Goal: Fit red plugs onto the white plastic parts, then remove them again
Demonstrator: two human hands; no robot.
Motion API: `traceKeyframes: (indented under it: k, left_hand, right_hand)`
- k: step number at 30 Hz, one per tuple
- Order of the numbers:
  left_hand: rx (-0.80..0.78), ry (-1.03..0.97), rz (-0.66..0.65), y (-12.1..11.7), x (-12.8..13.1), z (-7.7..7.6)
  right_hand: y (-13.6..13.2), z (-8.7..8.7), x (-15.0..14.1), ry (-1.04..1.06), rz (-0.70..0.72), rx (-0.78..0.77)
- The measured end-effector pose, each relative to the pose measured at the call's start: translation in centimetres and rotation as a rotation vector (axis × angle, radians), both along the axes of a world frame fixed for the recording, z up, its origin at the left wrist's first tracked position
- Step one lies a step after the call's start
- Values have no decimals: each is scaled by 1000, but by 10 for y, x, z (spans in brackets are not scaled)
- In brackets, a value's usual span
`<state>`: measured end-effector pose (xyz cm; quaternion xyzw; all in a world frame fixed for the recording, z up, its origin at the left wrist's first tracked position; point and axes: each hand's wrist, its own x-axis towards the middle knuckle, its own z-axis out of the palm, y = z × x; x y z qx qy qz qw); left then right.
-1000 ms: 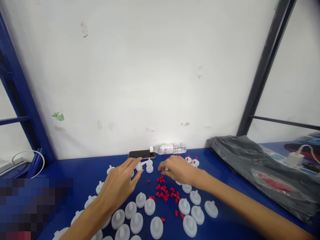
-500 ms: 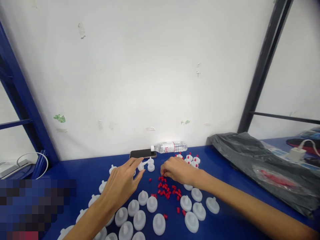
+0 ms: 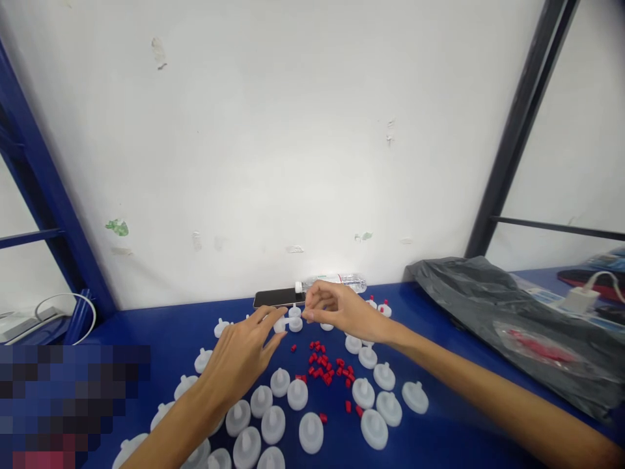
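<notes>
My left hand (image 3: 244,342) grips a white plastic spout lid (image 3: 279,325) between thumb and fingers, its spout turned to the right. Just right of that spout, my right hand (image 3: 329,305) is raised with thumb and fingertips pinched together; whatever is in the pinch is too small or hidden. Below the hands lies a loose pile of small red caps (image 3: 319,368) on the blue table (image 3: 161,352). White spout lids (image 3: 311,432) stand spout-up across the near side and on both sides of the pile. Behind my right wrist, some lids (image 3: 385,309) have red caps on their spouts.
Along the wall lie a dark phone (image 3: 273,298) and a clear water bottle (image 3: 354,283) on its side. A large black plastic bag (image 3: 469,299) covers the right side, with a clear bag of red pieces (image 3: 540,348) on it. A white charger (image 3: 581,299) sits farther right.
My right hand has lifted from the far edge of the red cap pile and moved up and left, close to the spout. My left hand keeps the lid nearly in place.
</notes>
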<state>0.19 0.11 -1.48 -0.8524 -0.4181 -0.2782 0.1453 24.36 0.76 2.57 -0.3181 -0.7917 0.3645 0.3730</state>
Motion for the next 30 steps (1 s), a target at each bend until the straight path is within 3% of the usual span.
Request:
traceKeyframes:
  k: [10, 16, 21, 27, 30]
  left_hand:
    - [120, 40, -47, -1, 0, -3]
    - [176, 3, -142, -2, 1, -2]
    - [189, -62, -140, -3, 0, -2]
    - [164, -132, -185, -8, 4, 6]
    - [151, -168, -154, -11, 7, 9]
  right_hand:
    - [0, -7, -6, 95, 32, -117]
    - [1, -10, -6, 183, 101, -248]
    - [-4, -9, -7, 202, 108, -349]
    - [-16, -10, -20, 262, 286, -396]
    - [-19, -13, -25, 328, 295, -402]
